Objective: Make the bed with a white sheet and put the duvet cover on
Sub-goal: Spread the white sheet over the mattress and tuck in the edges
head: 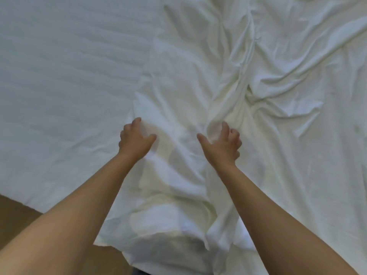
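Observation:
A wrinkled white sheet (278,96) lies over the right and middle of the bed and hangs over the near edge. Its left border runs diagonally across the quilted mattress top (59,76). My left hand (135,138) is at that border, its curled fingers gripping the cloth. My right hand (220,142) is a short way to the right. Its thumb and curled fingers close round a raised fold of the sheet. Both forearms stretch forward from the bottom of the view. No duvet or cover can be told apart from the sheet.
The left part of the mattress is uncovered. A brown floor (17,207) shows at the bottom left, beside the bed's near edge. Deep creases run through the sheet toward the top right.

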### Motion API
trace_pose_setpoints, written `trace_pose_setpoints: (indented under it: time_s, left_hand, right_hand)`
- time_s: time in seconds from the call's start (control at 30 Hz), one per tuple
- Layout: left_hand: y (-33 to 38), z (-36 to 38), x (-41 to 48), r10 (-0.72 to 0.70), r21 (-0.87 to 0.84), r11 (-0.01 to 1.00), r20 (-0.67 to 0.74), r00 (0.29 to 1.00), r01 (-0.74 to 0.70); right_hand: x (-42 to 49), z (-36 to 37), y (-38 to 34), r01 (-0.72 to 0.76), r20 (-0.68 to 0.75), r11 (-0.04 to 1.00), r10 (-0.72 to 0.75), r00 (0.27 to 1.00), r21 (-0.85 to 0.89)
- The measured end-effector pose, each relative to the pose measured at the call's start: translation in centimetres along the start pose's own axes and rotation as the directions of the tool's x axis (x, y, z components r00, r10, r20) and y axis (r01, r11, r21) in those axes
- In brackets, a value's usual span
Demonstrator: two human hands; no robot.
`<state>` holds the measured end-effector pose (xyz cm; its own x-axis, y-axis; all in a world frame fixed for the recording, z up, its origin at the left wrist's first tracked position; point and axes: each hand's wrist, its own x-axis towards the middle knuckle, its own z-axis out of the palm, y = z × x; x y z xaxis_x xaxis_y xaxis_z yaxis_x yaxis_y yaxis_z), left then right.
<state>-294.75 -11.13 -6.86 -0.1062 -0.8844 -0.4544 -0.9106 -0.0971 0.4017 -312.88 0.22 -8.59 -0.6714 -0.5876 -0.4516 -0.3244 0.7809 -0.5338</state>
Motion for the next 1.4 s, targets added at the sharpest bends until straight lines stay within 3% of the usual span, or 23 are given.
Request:
trace_pose_setpoints:
  time_s: [0.07,0.17,0.33,0.47,0.57,0.63,0.73,0.77,0.8,0.87,0.97,1.03,1.13,1.23,1.3,1.4]
  left_hand:
    - [-1.1,-0.7,2.3,-0.056,-0.039,0.998,-0.014,0.998,0.055]
    - [-1.5,-0.8,5.8,-0.080,-0.230,0.968,0.081,0.993,0.097]
    - [2.8,0.6,10.2,0.023,-0.564,0.817,0.239,0.971,0.119]
    - [10.1,4.2,8.8,0.278,-0.505,0.859,0.331,0.902,-0.080]
    - [15.3,8.7,3.3,0.413,-0.443,0.874,0.458,0.787,-0.201]
    - [17.6,12.3,-1.5,0.479,-0.370,0.875,0.560,0.677,-0.313]
    - [18.6,17.7,-9.4,0.480,-0.203,0.783,0.799,0.363,-0.588]
    - [18.5,19.0,-11.6,0.442,-0.169,0.737,0.853,0.278,-0.654]
    - [18.3,20.0,-13.2,0.409,-0.139,0.708,0.880,0.242,-0.693]
    - [18.2,21.2,-14.7,0.389,-0.075,0.714,0.869,0.305,-0.696]
    - [19.0,21.1,-14.9,0.479,-0.052,0.795,0.664,0.573,-0.605]
    - [20.6,20.6,-15.0,0.529,-0.186,0.842,0.466,0.709,-0.506]
    - [23.9,20.3,-15.8,0.479,-0.402,0.856,0.377,0.792,-0.326]
    - [26.7,20.4,-16.4,0.328,-0.493,0.870,0.559,0.762,-0.012]
    - [26.9,20.6,-16.2,0.306,-0.435,0.900,0.584,0.752,-0.028]
    - [24.5,19.8,-14.9,0.274,-0.351,0.925,0.358,0.892,-0.143]
  right_hand:
    - [1.6,0.1,-0.9,-0.139,-0.094,0.988,0.145,0.985,0.062]
    - [4.5,0.3,-2.2,-0.279,-0.067,0.945,0.293,0.954,0.172]
    - [7.4,0.7,-3.5,-0.147,-0.063,0.970,0.162,0.985,0.194]
    - [7.6,-3.0,-1.3,-0.037,-0.292,0.999,0.044,0.956,0.028]
    - [6.9,-8.5,3.1,-0.046,-0.389,0.976,-0.041,0.920,-0.212]
    - [5.9,-13.3,8.0,-0.150,-0.413,0.934,0.003,0.911,-0.323]
    - [2.1,-20.3,17.2,-0.417,-0.453,0.845,0.243,0.858,-0.335]
    - [0.5,-21.9,20.0,-0.494,-0.454,0.803,0.322,0.831,-0.334]
    - [-1.1,-22.9,22.3,-0.545,-0.445,0.771,0.383,0.810,-0.328]
    - [-3.4,-23.0,25.4,-0.553,-0.392,0.780,0.430,0.814,-0.293]
    - [-4.4,-20.4,26.6,-0.378,-0.327,0.898,0.295,0.898,-0.227]
    - [-4.3,-18.6,25.6,-0.260,-0.320,0.954,0.203,0.926,-0.148]
    - [-4.7,-17.0,23.3,-0.046,-0.330,0.999,0.042,0.943,-0.005]
    - [-6.0,-16.4,21.1,0.159,-0.248,0.987,-0.146,0.958,0.036]
    - [-6.8,-15.9,20.8,0.234,-0.092,0.971,-0.238,0.967,-0.048]
    - [-7.4,-15.1,21.1,0.239,0.141,0.942,-0.211,0.967,-0.233]
